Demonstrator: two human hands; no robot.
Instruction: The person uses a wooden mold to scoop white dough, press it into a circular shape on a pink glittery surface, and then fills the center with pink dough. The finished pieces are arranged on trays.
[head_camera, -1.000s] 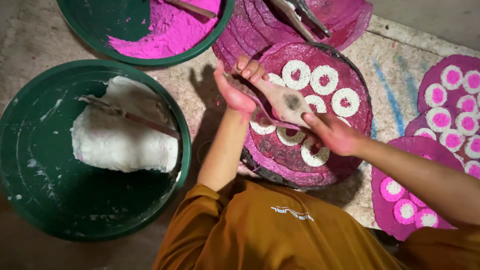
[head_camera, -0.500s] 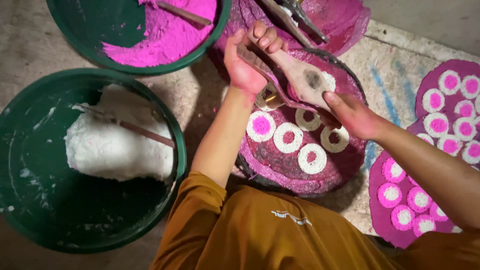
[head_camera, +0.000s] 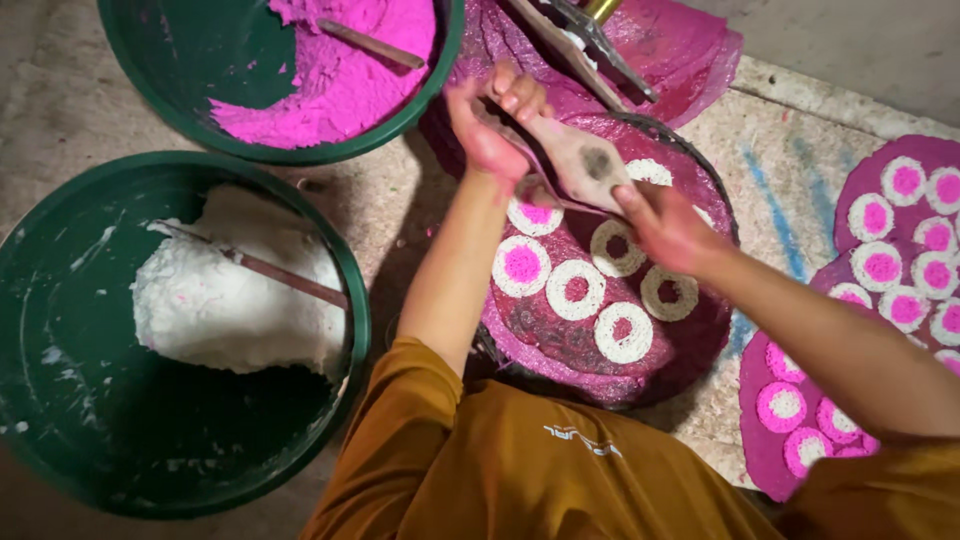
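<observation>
The left hand (head_camera: 490, 135) is curled shut around the upper end of a flat wooden paddle (head_camera: 580, 160), fingers folded over its edge, and the right hand (head_camera: 665, 228) grips the lower end with thumb and fingers closed on it, so the two hands hold it tilted between them. The paddle is pale, smeared with pink, and has a dark round spot near its middle. Directly under the hands lies a round tray (head_camera: 700, 345) lined with a magenta-stained sheet, carrying several ring-shaped white pieces (head_camera: 575, 290); some of them have a bright pink centre, others show a darker hollow. Beyond the left hand sits a green basin of pink paste (head_camera: 340, 80) with a stick resting in it. To the left of the left forearm stands a second green basin of white paste (head_camera: 240, 300), also with a stick lying across the mass. To the right of the right arm, more magenta sheets (head_camera: 880, 250) hold further white rings with pink centres, lying on the stone floor (head_camera: 780, 150).
</observation>
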